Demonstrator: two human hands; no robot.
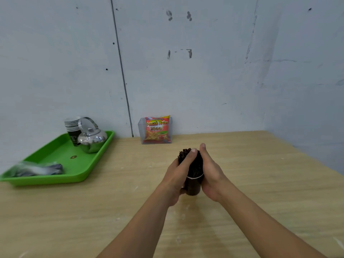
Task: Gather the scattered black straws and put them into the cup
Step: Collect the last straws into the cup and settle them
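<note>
The black straws [194,163] are standing as one tight bundle in the dark cup [193,187], which is sitting on the wooden table [260,183] straight ahead of the person, near the middle. The bundle's long axis is running nearly upright, with the tops leaning a little to the left and away, and much of its length is rising above the cup's white rim. The left hand [177,174] is gripping the bundle from the left, its thumb curling across the front of the straws near their tops. The right hand [212,172] is pressing its palm against the right side of the bundle and cup, thumb pointing up. Its other fingers are hiding behind the straws, so I cannot tell whether they are wrapping round or lying flat. Both hands are touching the bundle, neither nearer than the other. No loose straws are showing on the table, so the gathering seems close to done. What is probably remaining is settling the bundle straight down along its axis while the cup is kept from tipping. At the far left, a green tray [55,180] is holding a kettle [92,139] and a stack of paper cups [71,125].
</note>
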